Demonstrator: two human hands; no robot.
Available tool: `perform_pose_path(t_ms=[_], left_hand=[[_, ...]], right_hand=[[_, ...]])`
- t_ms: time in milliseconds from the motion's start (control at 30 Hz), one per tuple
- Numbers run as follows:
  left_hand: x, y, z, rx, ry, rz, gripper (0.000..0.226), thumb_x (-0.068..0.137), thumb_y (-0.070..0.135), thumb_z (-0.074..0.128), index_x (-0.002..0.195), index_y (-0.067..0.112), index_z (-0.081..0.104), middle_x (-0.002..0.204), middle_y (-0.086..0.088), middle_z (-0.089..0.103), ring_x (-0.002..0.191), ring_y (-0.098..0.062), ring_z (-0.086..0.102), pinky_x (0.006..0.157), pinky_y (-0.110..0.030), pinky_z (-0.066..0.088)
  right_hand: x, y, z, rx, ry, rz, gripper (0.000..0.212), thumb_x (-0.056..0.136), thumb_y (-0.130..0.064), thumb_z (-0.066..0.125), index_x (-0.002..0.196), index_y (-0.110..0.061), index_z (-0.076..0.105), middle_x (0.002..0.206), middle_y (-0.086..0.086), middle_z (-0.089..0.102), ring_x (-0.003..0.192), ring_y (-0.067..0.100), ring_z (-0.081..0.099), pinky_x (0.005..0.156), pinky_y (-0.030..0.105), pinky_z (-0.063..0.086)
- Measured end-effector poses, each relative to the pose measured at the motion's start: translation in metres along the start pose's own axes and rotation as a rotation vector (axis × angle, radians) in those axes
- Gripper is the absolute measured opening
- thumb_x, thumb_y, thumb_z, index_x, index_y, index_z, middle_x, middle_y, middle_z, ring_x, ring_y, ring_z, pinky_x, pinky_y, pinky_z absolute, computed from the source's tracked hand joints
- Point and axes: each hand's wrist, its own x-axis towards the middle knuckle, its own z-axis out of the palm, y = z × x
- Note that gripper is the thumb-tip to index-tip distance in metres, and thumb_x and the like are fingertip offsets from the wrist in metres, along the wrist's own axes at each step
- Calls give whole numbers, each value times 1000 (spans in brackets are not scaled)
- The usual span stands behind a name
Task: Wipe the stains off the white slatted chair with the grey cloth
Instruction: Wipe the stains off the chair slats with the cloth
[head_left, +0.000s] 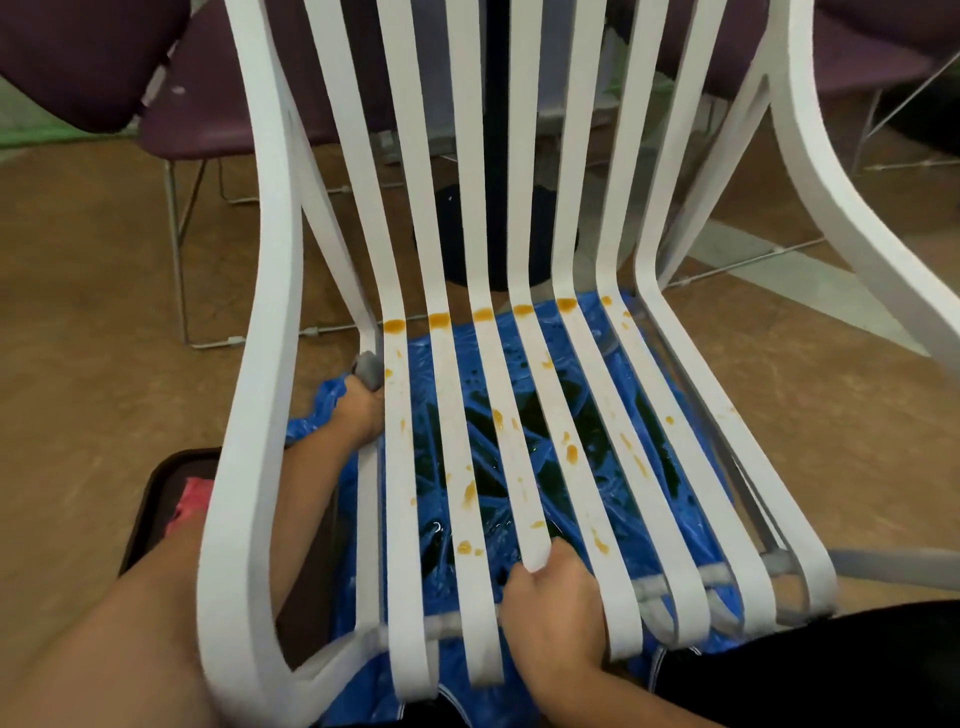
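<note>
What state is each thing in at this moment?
Chair: upright, slats stained.
Stains: orange, not yet wiped.
Cloth: bunched, gripped.
Left hand: grips cloth by seat's left edge.
Right hand: grips a slat's front end.
Sheet: crumpled, wet-looking, under chair.

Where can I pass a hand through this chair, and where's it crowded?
Open: gaps between the backrest slats of the white slatted chair, and the opening between its right armrest and outermost seat slat. Crowded: the left armrest opening, filled by the left hand gripping the grey cloth; the front edge, gripped by the right hand.
</note>
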Motion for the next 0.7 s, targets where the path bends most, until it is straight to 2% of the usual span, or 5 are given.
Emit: perform_pose_path(t_ms=[100, 200, 367, 533, 700], left_hand=[[-18, -10, 5, -5, -16, -22, 60, 104, 42, 27, 145, 0, 40, 148, -20, 45, 134, -38, 45, 111, -42, 38], [-43, -18, 6, -111, 19, -170, 54, 110, 32, 26, 148, -4, 37, 149, -22, 44, 137, -37, 43, 108, -37, 36], [-93, -37, 2, -86, -60, -155, 47, 110, 22, 25, 148, -5, 29, 143, -30, 45, 131, -45, 47, 106, -44, 39], [-120, -49, -20, 74, -97, -38, 43, 109, 31, 33, 127, -2, 52, 129, -28, 59, 121, -43, 56, 100, -44, 46], [-161, -32, -72, -285, 151, -98, 42, 109, 22, 36, 135, -8, 52, 138, -25, 55, 128, -43, 50, 102, -42, 40]], right_hand=[[-3, 9, -2, 26, 4, -17, 8, 92, -26, 57, 87, -20, 59, 79, -2, 65, 75, 19, 66, 69, 35, 58], [-5, 17, -4, 18, 9, -35, 7, 94, -25, 57, 90, -20, 60, 82, -2, 67, 78, 20, 67, 71, 36, 59], [-6, 25, -6, 9, -16, -60, 8, 95, -22, 55, 90, -17, 59, 86, 1, 68, 80, 21, 67, 71, 35, 59], [-4, 26, -9, 30, -77, -97, 6, 94, -19, 56, 91, -15, 58, 87, 1, 67, 79, 20, 67, 70, 37, 60], [-3, 25, -22, 105, -220, -100, 8, 94, -19, 60, 90, -13, 57, 85, 3, 65, 79, 21, 65, 71, 36, 58]])
